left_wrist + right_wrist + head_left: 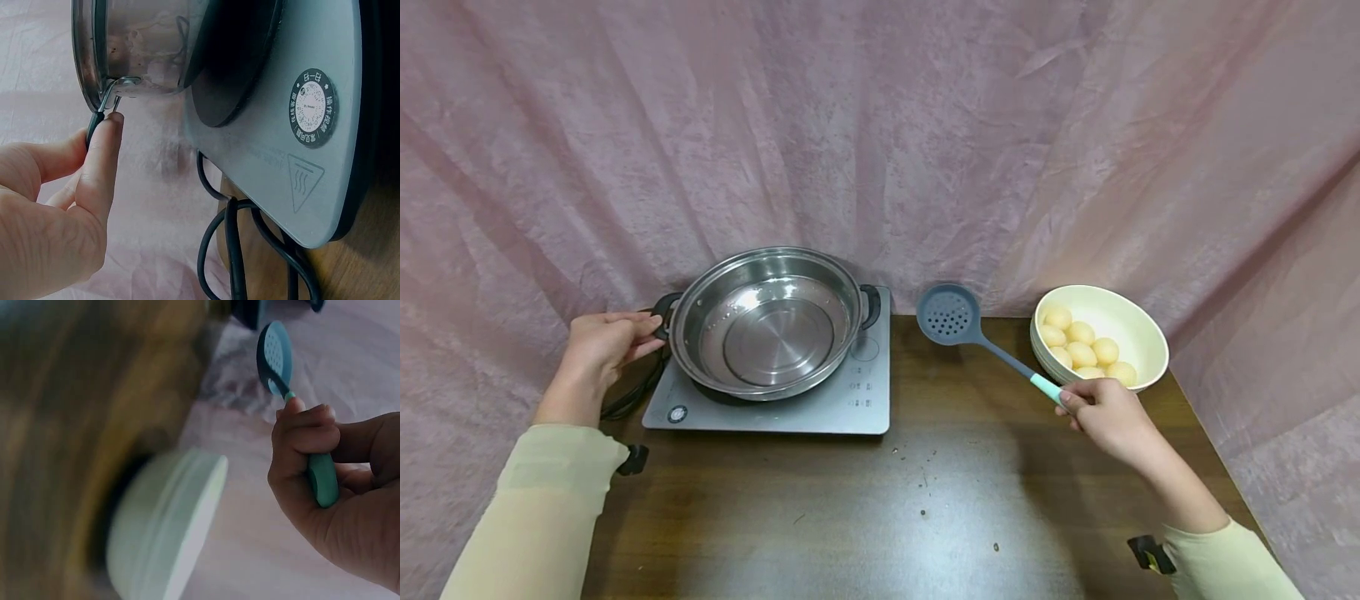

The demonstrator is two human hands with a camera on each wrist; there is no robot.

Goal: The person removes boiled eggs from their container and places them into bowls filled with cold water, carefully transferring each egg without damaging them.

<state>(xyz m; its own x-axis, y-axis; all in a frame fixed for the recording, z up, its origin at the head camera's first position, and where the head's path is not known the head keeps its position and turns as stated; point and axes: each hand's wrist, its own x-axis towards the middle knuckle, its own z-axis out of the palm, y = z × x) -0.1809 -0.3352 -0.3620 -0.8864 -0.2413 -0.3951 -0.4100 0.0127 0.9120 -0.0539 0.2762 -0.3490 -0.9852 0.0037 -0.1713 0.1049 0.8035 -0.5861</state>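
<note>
My left hand (608, 337) pinches the black side handle (664, 312) of a wide steel pot (778, 392). Clear water seems to lie in the pot, which is on a silver induction cooker (752, 419). The left wrist view shows the thumb and fingers on either side of that handle. My right hand (1108, 417) grips the mint-green handle of a grey skimmer (949, 312). Its perforated round head hangs above the table, between the cooker and a cream bowl (1150, 333). In the right wrist view the fingers (306, 434) curl round the handle.
Several smooth, pale yellow round pieces (1081, 354) lie in the bowl, just beyond my right hand. A black cable (231, 250) loops beside the cooker's left side. Small crumbs (922, 512) dot the wooden table (835, 517). Pink curtains (880, 150) hang behind and at the sides.
</note>
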